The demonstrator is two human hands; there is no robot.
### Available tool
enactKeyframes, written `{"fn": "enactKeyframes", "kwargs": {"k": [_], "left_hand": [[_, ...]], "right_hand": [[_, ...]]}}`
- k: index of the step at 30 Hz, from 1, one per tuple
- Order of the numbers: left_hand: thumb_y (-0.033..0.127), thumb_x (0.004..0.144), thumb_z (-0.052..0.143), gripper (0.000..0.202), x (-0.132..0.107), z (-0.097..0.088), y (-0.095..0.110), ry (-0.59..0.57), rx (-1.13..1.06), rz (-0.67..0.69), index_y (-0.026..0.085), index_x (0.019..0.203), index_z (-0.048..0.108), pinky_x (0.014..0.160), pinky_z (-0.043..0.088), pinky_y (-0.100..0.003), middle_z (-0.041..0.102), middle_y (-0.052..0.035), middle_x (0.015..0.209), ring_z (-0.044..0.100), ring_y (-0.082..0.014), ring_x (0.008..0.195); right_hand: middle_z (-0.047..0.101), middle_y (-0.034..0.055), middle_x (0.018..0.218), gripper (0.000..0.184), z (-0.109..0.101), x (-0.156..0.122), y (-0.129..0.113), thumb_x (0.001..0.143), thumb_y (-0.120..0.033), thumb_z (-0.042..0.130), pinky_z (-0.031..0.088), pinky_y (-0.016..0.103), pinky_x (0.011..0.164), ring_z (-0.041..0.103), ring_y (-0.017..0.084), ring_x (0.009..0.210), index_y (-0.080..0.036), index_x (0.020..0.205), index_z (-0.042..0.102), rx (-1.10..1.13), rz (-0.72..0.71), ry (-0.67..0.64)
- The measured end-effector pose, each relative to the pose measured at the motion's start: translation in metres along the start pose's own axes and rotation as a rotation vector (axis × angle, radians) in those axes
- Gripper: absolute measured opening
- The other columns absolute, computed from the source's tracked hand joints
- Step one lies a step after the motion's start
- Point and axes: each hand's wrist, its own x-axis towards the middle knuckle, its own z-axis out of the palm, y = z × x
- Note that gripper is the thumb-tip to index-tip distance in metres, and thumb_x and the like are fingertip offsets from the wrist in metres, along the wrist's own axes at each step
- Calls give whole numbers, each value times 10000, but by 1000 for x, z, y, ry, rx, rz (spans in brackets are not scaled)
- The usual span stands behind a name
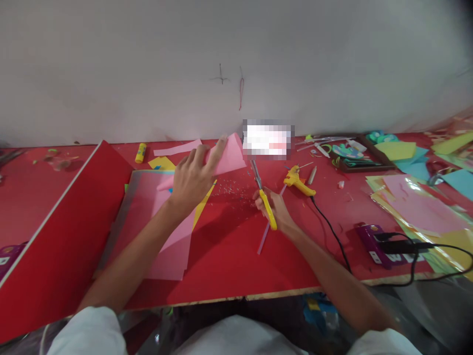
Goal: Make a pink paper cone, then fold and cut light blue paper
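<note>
Right hand clamping scissors
Can't tell if my left hand is gripping pink paper; lower-right purple box showing blurry lettering.

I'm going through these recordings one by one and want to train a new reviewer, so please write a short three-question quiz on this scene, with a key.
1. Which hand holds the scissors?
2. True or false: the glue gun lies to the left of the scissors.
3. Choose: the paper just beyond the left hand is (A) green, (B) pink, (C) black.

Key: 1. The right hand. 2. False; it lies to their right. 3. B.
</note>
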Motion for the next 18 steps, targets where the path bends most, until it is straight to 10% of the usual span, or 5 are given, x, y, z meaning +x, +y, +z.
{"fn": "enactKeyframes", "kwargs": {"k": [18], "left_hand": [[90, 969, 505, 796, -1, 4, 3, 81, 39, 63, 255, 1713, 275, 899, 603, -384, 669, -169, 1264, 691, -282, 1079]], "right_hand": [[552, -2, 702, 558, -5, 1, -10, 877, -765, 583, 356, 297, 602, 461, 149, 631, -209, 845, 558, -241, -46, -2]]}}
